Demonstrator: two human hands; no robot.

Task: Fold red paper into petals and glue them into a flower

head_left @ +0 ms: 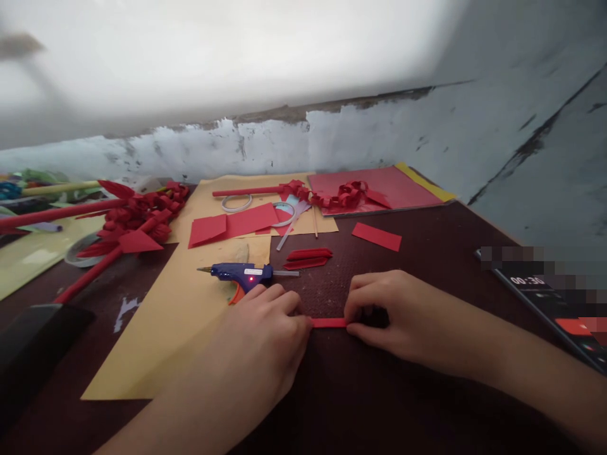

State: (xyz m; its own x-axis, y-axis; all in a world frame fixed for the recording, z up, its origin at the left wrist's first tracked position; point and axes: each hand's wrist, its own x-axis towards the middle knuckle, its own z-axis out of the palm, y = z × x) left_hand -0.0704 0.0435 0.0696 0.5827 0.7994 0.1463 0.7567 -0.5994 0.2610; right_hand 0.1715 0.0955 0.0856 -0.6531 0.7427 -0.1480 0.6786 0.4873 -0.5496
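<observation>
A narrow red paper strip (pixel 329 323) lies low over the dark table, stretched between my two hands. My left hand (pixel 272 332) is closed on its left end, the fingertips hidden behind the knuckles. At the right end, my right hand (pixel 379 309) pinches the strip between thumb and fingers. Just beyond my left hand rests a blue glue gun (pixel 241 273) with an orange trigger, a lit red light and a clear glue stick out of its back. Folded red paper pieces (pixel 308 258) lie past the strip, and a flat red paper rectangle (pixel 377 236) is farther right.
Yellow-tan paper (pixel 165 328) covers the table's left part. Red paper flowers on stems (pixel 137 221) lie at left, near a dark case (pixel 38 354). Behind are red paper sheets (pixel 237 226), tape rings and a red folder (pixel 403 186). A phone (pixel 535 297) leans at right.
</observation>
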